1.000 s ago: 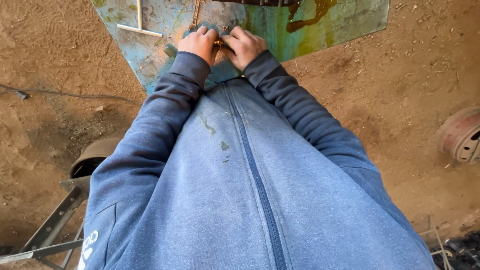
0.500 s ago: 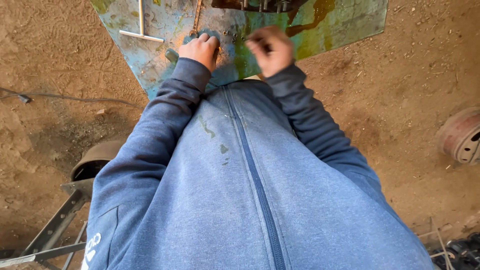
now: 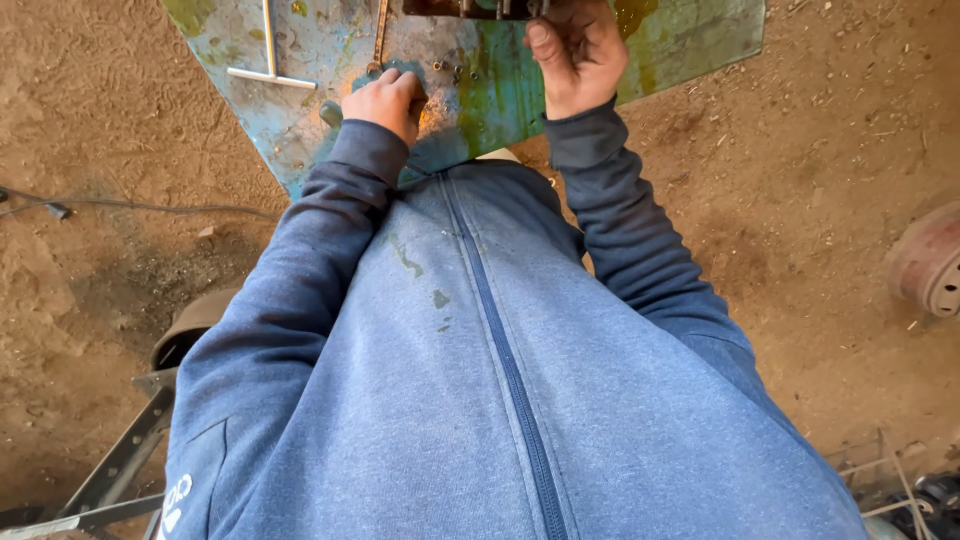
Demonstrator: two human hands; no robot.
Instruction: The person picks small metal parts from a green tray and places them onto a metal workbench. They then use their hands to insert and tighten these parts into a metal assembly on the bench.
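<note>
Rust-streaked, blue-green painted metal forms the worn sheet (image 3: 690,40) where two bare hands work, seen from above. The left hand (image 3: 385,100) is curled into a loose fist with its knuckles on the sheet; whether the fingers enclose anything cannot be told. Just past its fingertips lie a few small bolts (image 3: 455,70), too small to count surely, and a slim wrench (image 3: 380,35) runs away from the knuckles toward the top edge. The right hand (image 3: 578,50) is raised farther along, fingers bent and thumb up, closed against the lower edge of one dark rusty part (image 3: 465,8) at the top of the view; how firmly it grips is unclear. Well beyond the left hand's outer side lies one pale T-shaped tool (image 3: 268,60). Both sleeves belong to one blue zipped hoodie (image 3: 480,400). Around the sheet is dusty brown earth (image 3: 120,200), with one thin cable (image 3: 130,208) on the person's left, one angled metal frame (image 3: 110,470) below it, and one rusty round drum (image 3: 930,265) on the right.
</note>
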